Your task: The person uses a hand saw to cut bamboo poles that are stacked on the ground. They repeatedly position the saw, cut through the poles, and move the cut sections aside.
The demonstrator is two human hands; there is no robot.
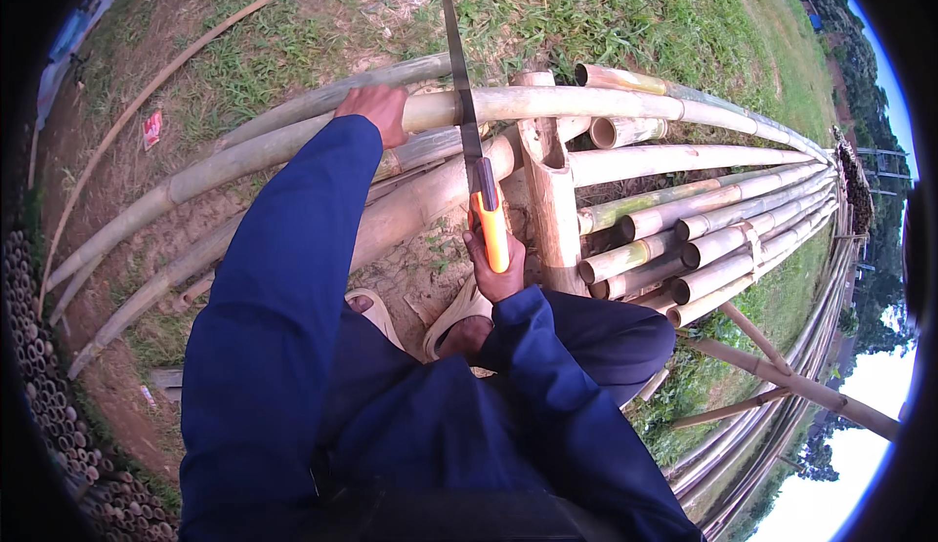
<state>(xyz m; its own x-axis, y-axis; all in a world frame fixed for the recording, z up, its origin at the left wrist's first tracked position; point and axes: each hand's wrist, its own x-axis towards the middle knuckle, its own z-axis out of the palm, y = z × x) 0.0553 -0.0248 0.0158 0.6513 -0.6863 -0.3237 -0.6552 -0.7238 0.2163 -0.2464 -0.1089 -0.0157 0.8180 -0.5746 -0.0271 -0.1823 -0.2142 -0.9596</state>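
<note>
A hand saw (462, 63) with an orange handle lies across a long bamboo pole (576, 103), its dark blade pointing away from me. My right hand (496, 267) is closed round the saw's handle, just nearer to me than the pole. To the left of the blade my left hand (375, 112) grips the same pole from above, a short way from the blade. Right of the saw, the pole rests at the top of an upright, notched bamboo post (550, 190). Whether the teeth have cut into the pole, I cannot tell.
Several cut bamboo poles (655, 225) lie stacked to the right, open ends toward me. More poles (420, 205) cross the ground under the held one. Bamboo pieces (59, 415) are piled at the far left. A thin curved pole (186, 54) lies on the grass (625, 15).
</note>
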